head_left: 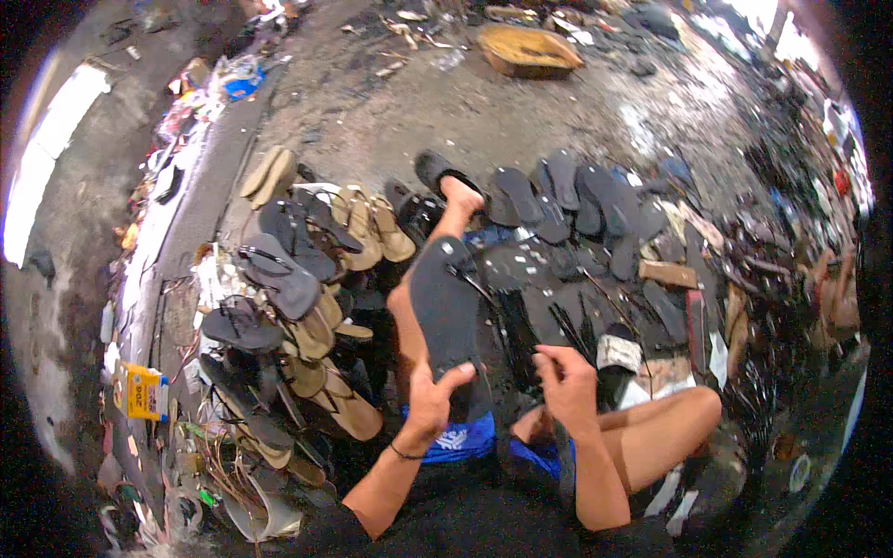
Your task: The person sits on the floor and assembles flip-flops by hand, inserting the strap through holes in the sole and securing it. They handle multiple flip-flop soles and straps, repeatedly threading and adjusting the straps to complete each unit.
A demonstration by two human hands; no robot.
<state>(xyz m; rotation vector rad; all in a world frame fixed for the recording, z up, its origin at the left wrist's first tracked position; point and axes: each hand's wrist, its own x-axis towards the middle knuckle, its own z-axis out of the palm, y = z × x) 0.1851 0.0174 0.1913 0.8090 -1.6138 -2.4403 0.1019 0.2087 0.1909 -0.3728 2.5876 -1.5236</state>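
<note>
My left hand (430,405) is closed on the heel end of a dark grey flip-flop sole (445,302), its thumb lying on top. The sole points away from me over my outstretched leg. A thin black strap (474,286) comes out near its toe end and trails to the right. Apart from the sole, to its right, my right hand (569,386) is raised with fingers curled and thumb and forefinger close together. Whatever those fingers hold, if anything, is too small to make out. Black strips (516,325) lie between the sole and my right hand.
Piled flip-flops, dark (282,276) and tan (349,400), crowd the left side. Several dark soles (605,200) lie beyond my right hand, near a brown block (668,273). A yellow box (144,391) stands at far left. A yellowish basin (528,51) sits on the far ground.
</note>
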